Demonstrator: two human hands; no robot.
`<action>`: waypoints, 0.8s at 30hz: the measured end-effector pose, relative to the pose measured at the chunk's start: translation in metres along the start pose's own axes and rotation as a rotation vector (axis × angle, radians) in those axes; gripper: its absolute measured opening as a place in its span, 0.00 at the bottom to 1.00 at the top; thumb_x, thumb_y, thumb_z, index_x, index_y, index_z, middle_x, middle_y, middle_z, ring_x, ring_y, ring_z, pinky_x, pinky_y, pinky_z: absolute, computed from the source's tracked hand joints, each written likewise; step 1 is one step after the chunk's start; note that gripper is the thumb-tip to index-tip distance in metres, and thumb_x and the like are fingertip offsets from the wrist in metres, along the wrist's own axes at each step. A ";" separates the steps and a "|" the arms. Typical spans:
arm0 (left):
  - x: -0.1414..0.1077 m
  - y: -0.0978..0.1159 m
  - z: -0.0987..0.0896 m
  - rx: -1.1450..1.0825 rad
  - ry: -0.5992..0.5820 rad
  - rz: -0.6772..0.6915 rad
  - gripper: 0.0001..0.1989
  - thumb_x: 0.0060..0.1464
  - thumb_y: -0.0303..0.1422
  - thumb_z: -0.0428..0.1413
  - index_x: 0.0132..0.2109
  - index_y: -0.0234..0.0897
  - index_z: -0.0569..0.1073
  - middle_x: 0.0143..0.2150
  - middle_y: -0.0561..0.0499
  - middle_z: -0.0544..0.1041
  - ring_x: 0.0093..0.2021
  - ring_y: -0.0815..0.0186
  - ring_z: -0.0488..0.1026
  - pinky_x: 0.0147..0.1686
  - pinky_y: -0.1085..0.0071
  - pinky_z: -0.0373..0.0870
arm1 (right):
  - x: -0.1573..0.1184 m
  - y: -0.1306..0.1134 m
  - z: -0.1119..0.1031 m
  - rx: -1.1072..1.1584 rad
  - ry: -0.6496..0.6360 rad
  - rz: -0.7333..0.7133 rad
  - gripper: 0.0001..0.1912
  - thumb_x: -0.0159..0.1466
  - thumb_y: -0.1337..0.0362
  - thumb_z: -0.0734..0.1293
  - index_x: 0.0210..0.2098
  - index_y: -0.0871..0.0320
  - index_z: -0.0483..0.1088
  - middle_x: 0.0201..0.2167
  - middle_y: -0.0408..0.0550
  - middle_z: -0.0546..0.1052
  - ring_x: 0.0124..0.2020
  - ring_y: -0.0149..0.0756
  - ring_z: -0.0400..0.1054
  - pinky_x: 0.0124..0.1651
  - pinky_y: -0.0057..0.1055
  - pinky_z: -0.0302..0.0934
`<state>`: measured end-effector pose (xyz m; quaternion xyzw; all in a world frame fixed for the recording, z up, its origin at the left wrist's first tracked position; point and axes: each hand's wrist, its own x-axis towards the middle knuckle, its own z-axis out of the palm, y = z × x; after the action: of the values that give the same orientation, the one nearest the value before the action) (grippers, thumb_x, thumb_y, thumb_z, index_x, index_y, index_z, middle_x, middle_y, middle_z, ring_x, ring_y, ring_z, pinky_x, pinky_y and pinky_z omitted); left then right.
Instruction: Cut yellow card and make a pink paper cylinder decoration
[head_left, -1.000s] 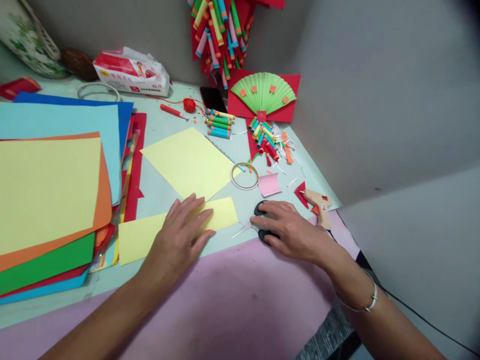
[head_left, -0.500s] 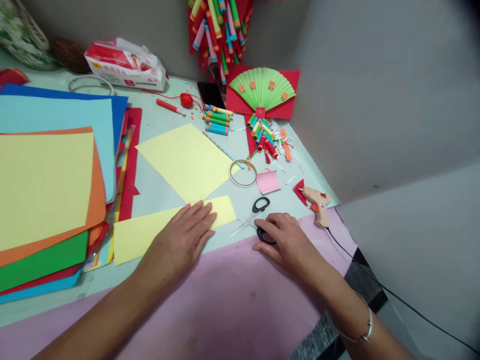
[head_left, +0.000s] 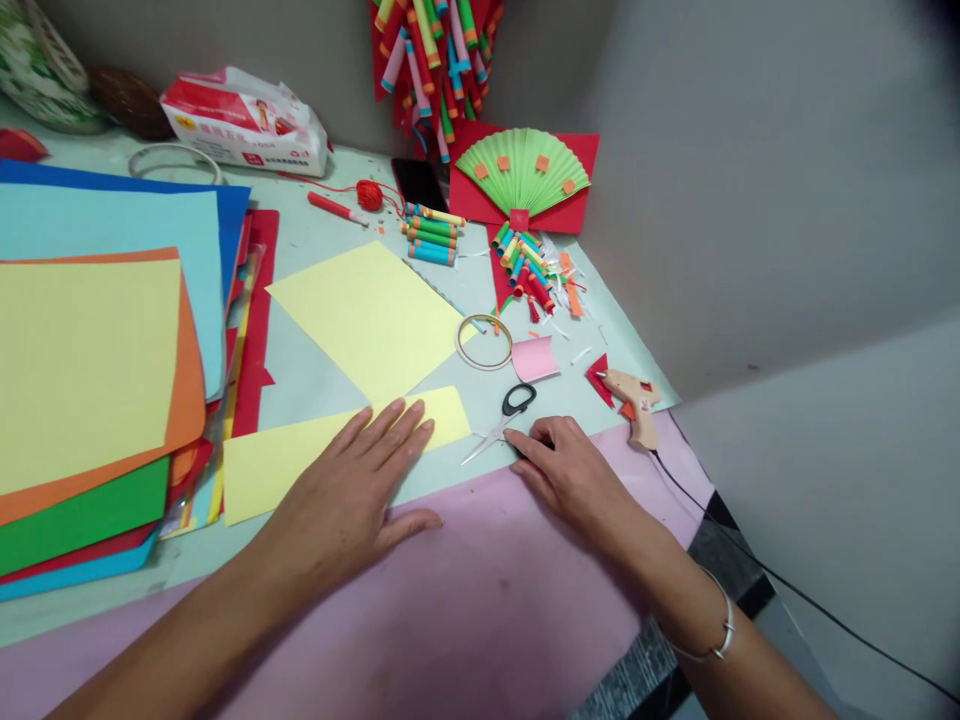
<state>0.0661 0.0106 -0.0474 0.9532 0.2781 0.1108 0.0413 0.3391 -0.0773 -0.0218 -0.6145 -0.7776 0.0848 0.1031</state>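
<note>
My left hand (head_left: 364, 485) lies flat on a yellow paper strip (head_left: 281, 470), fingers stretched and thumb spread out to the side. The strip runs slantwise along the front of the table. My right hand (head_left: 570, 470) is closed over the lower handle of the scissors (head_left: 495, 435), hiding that loop. Their blades point left, towards the strip's right end, and the other black loop shows above my fingers. Just behind the strip is a yellow paper sheet (head_left: 360, 320), turned cornerwise. A roll of tape (head_left: 484, 342) and a curled pink paper piece (head_left: 535, 358) lie beyond the scissors.
Stacked coloured sheets (head_left: 90, 370) cover the left side. A glue gun (head_left: 636, 400) with a black cord lies at the right edge. Farther back are a green paper fan (head_left: 525, 175), small paper rolls (head_left: 431, 235), a red pen (head_left: 336, 208), a phone (head_left: 418, 185) and a tissue pack (head_left: 244, 125).
My left thumb has spread away from the fingers. My right hand has closed further over the scissors' lower loop, now covering it. The scissors have shifted only slightly.
</note>
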 end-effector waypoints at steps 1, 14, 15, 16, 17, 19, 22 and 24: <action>0.000 0.000 0.000 0.002 -0.010 0.000 0.42 0.57 0.58 0.47 0.68 0.32 0.58 0.71 0.41 0.57 0.71 0.52 0.51 0.67 0.53 0.46 | 0.000 0.000 0.000 0.011 -0.002 -0.001 0.19 0.70 0.64 0.60 0.58 0.60 0.68 0.40 0.56 0.67 0.41 0.44 0.60 0.42 0.40 0.62; -0.001 -0.001 -0.001 0.001 -0.053 -0.007 0.43 0.57 0.58 0.46 0.69 0.33 0.56 0.72 0.42 0.55 0.71 0.52 0.50 0.67 0.54 0.45 | -0.001 0.006 -0.003 0.013 -0.034 -0.037 0.20 0.69 0.63 0.62 0.59 0.61 0.67 0.42 0.57 0.69 0.42 0.45 0.61 0.44 0.41 0.63; -0.001 -0.001 -0.001 -0.002 -0.053 -0.007 0.43 0.57 0.58 0.46 0.69 0.33 0.56 0.72 0.42 0.55 0.71 0.52 0.51 0.67 0.54 0.45 | -0.001 0.006 -0.004 0.002 -0.041 -0.035 0.21 0.69 0.63 0.63 0.59 0.61 0.66 0.43 0.57 0.69 0.42 0.45 0.61 0.44 0.42 0.63; -0.001 -0.001 -0.001 -0.006 -0.053 -0.009 0.42 0.57 0.58 0.47 0.69 0.33 0.56 0.72 0.42 0.55 0.71 0.52 0.51 0.67 0.54 0.45 | -0.002 0.006 -0.005 -0.010 -0.049 -0.033 0.21 0.68 0.63 0.63 0.60 0.61 0.66 0.44 0.58 0.69 0.43 0.45 0.61 0.45 0.42 0.62; 0.000 -0.001 -0.001 -0.011 -0.052 -0.010 0.42 0.57 0.58 0.47 0.69 0.33 0.56 0.71 0.42 0.56 0.71 0.52 0.51 0.67 0.54 0.45 | -0.003 0.006 -0.006 -0.023 -0.056 -0.034 0.22 0.68 0.62 0.63 0.60 0.61 0.65 0.46 0.58 0.69 0.44 0.46 0.62 0.45 0.43 0.62; 0.000 -0.001 0.000 -0.016 -0.049 -0.011 0.43 0.57 0.58 0.47 0.69 0.33 0.56 0.71 0.42 0.56 0.71 0.52 0.51 0.67 0.54 0.45 | -0.004 0.007 -0.006 -0.051 -0.063 -0.036 0.21 0.69 0.63 0.63 0.59 0.61 0.65 0.47 0.58 0.70 0.44 0.46 0.62 0.46 0.43 0.62; 0.000 -0.001 0.000 -0.006 -0.048 -0.007 0.42 0.57 0.58 0.47 0.69 0.33 0.56 0.72 0.42 0.55 0.71 0.52 0.50 0.67 0.54 0.44 | -0.006 0.009 -0.006 -0.097 -0.051 -0.037 0.19 0.69 0.62 0.62 0.58 0.61 0.67 0.45 0.58 0.71 0.43 0.46 0.63 0.46 0.44 0.61; 0.000 0.000 0.000 0.003 -0.049 -0.003 0.42 0.58 0.58 0.46 0.69 0.33 0.57 0.72 0.43 0.54 0.71 0.52 0.50 0.67 0.54 0.44 | -0.008 0.010 -0.006 -0.110 -0.037 -0.034 0.19 0.69 0.62 0.62 0.58 0.60 0.67 0.43 0.57 0.71 0.42 0.46 0.63 0.45 0.45 0.61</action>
<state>0.0662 0.0107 -0.0472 0.9554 0.2783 0.0871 0.0470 0.3520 -0.0824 -0.0189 -0.6044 -0.7930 0.0514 0.0564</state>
